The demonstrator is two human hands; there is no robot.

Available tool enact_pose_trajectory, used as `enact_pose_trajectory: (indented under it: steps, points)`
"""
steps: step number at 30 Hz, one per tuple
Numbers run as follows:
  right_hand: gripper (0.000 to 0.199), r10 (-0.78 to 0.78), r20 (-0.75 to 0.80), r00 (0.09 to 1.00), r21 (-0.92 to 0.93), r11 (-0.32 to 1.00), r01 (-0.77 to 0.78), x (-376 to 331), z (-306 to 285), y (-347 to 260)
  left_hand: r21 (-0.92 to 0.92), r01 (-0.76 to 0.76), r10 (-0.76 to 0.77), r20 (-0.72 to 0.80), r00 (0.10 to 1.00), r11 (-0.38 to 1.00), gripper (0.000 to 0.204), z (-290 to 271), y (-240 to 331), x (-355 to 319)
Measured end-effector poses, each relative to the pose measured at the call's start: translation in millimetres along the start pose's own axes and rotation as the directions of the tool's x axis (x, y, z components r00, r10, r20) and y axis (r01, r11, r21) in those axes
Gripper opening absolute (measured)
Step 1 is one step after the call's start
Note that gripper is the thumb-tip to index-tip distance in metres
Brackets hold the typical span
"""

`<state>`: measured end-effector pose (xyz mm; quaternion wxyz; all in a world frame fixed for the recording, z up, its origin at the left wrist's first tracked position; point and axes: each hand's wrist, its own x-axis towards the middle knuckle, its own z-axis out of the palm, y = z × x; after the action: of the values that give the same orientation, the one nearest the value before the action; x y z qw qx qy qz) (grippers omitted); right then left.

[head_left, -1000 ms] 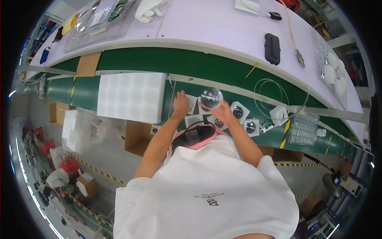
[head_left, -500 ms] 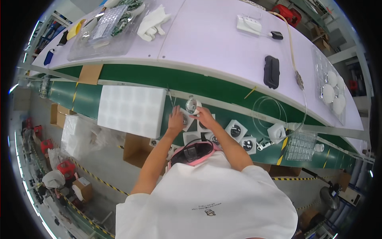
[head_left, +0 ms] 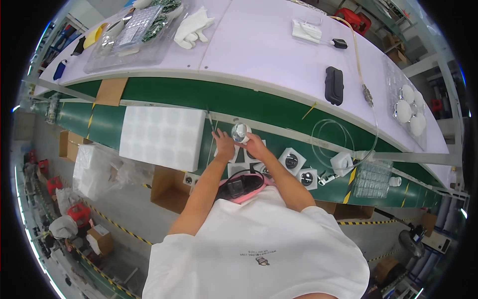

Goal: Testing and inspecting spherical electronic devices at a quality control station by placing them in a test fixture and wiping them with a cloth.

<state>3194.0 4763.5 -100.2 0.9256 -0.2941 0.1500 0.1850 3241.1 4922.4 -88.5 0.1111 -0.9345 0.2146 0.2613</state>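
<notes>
My right hand (head_left: 256, 146) is closed around a small round object (head_left: 240, 131) with a clear, shiny dome and a white body, held over the green work surface. Just to its left, my left hand (head_left: 224, 145) reaches forward with its fingers stretched and apart, holding nothing that I can see. Its fingertips are close to a thin metal tool, perhaps tweezers (head_left: 210, 121). Beneath and beside both hands are white square foam holders, partly hidden by them. Further right, one foam holder (head_left: 291, 160) carries a dark round part, and a similar holder (head_left: 307, 178) sits nearer me.
A big white foam block (head_left: 162, 137) stands left of my hands. To the right are coiled clear tubing (head_left: 323, 137) and a clear plastic tray (head_left: 373, 178). The raised white table (head_left: 264, 50) ahead bears a black case (head_left: 334, 85) and a white glove (head_left: 193, 29).
My left hand has shifted slightly right and now covers the dark round part that showed beside it. My right hand still holds the domed object, which has turned a little.
</notes>
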Motion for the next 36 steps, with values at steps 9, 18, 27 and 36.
enact_pose_trajectory:
  steps: [9,18,27,36]
  points:
    - [0.096,-0.142,0.199,0.970,0.213,0.972,0.099,-132,93,-39,-0.506,-0.268,-0.046,-0.525,0.850,0.820,0.054,24,-22,-72]
    - [0.117,-0.124,0.651,0.749,0.113,0.991,0.065,-206,153,-43,-0.690,-0.524,0.261,-0.458,0.850,0.499,0.051,38,-27,-124]
    - [0.120,-0.054,0.317,0.947,-0.072,0.994,0.081,-288,149,-22,-0.683,-0.434,-0.003,-0.538,0.843,0.588,0.073,84,-3,-126]
    - [0.118,-0.021,0.301,0.953,-0.004,1.000,0.023,-300,150,-24,-0.827,-0.151,-0.453,-0.438,0.776,0.542,0.075,86,5,-112]
